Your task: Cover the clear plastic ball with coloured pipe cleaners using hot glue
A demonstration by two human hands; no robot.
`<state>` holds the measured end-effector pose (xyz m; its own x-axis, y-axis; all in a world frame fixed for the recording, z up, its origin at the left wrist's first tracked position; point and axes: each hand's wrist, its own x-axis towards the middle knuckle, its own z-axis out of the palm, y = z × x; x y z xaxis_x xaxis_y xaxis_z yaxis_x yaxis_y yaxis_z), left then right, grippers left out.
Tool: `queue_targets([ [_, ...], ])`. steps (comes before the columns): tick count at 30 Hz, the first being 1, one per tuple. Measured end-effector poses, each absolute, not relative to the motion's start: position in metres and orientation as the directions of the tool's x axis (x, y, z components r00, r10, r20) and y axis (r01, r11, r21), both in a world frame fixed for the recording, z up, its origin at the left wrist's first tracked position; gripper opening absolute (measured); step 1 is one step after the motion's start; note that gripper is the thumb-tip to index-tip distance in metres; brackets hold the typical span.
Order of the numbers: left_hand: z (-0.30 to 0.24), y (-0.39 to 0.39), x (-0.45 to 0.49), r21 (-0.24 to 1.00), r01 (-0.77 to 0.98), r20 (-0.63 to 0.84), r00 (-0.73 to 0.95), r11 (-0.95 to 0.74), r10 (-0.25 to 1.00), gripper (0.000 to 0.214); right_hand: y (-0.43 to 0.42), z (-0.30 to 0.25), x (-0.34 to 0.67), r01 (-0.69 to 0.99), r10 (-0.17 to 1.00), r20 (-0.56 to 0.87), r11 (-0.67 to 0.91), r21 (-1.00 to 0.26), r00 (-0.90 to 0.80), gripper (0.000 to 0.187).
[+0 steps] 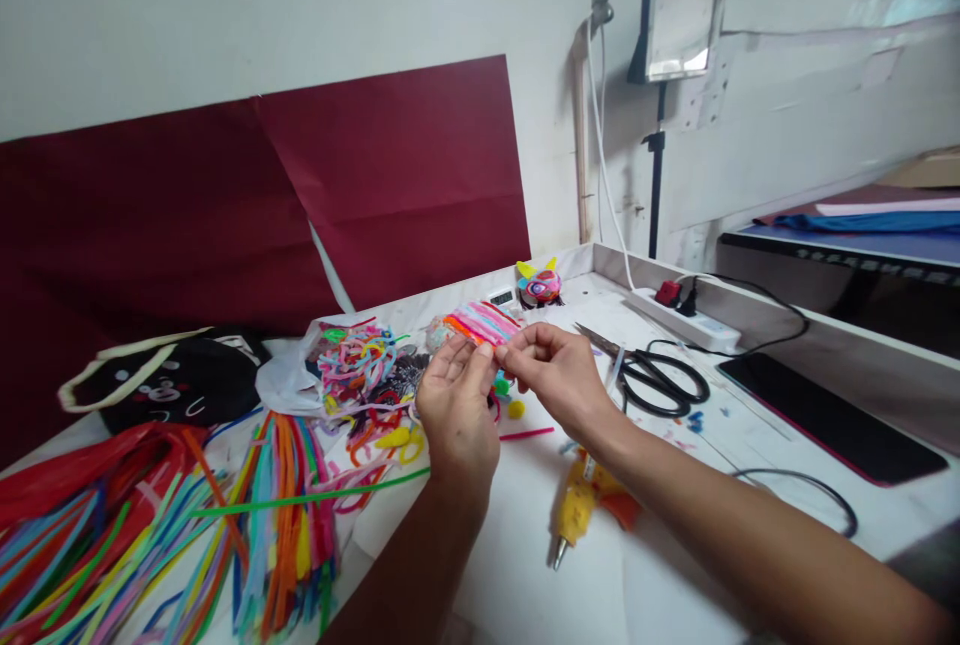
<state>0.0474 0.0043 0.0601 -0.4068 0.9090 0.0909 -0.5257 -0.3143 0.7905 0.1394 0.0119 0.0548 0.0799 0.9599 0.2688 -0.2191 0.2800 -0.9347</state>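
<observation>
My left hand (455, 407) and my right hand (556, 370) meet above the white table (645, 565), fingertips pinched together on a small piece I cannot make out. Just beyond them lies a striped pink and orange pipe-cleaner piece (480, 321). Small yellow and green pom-poms (514, 408) and a short pink pipe cleaner (526, 434) lie under the hands. A long green pipe cleaner (315, 497) runs left from my left wrist.
Long coloured pipe cleaners (172, 535) spread at the left, a bag of cut pieces (352, 365) behind. A yellow glue gun (576, 505), black scissors (652, 375), a power strip (686, 323), a black phone (832, 415), a black cartoon bag (169, 385) and a small colourful figure (538, 285) lie around.
</observation>
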Motion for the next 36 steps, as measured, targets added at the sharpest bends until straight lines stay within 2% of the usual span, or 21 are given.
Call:
queue_targets([
  [10,0.057,0.007,0.048,0.783,-0.526,0.116,-0.401,-0.332,0.909,0.022,0.008,0.046,0.144,-0.161,0.939,0.337,0.344,-0.925,0.071,0.011],
  [18,0.056,0.006,0.048,0.766,-0.551,0.132,-0.368,-0.330,0.921,0.024,0.007,0.047,0.145,-0.184,0.945,0.316,0.326,-0.927,0.079,0.010],
  [22,0.056,0.007,0.048,0.757,-0.576,0.112,-0.350,-0.308,0.930,0.021,0.011,0.044,0.145,-0.133,0.945,0.313,0.323,-0.937,0.091,0.014],
  [27,0.056,0.010,0.048,0.751,-0.616,0.024,-0.335,-0.238,0.942,0.035,0.006,0.042,0.150,-0.015,0.914,0.403,0.404,-0.915,0.048,0.014],
  [30,0.056,0.010,0.048,0.766,-0.605,-0.018,-0.359,-0.218,0.933,0.037,0.001,0.040,0.158,0.267,0.812,0.580,0.545,-0.795,0.071,0.017],
  [33,0.058,0.008,0.048,0.770,-0.601,-0.033,-0.372,-0.214,0.928,0.036,0.002,0.035,0.167,0.562,0.646,0.763,0.634,-0.532,-0.007,0.029],
  [36,0.059,0.006,0.049,0.770,-0.606,-0.034,-0.354,-0.201,0.935,0.033,0.007,0.027,0.173,0.657,0.585,0.801,0.655,-0.374,-0.128,0.045],
])
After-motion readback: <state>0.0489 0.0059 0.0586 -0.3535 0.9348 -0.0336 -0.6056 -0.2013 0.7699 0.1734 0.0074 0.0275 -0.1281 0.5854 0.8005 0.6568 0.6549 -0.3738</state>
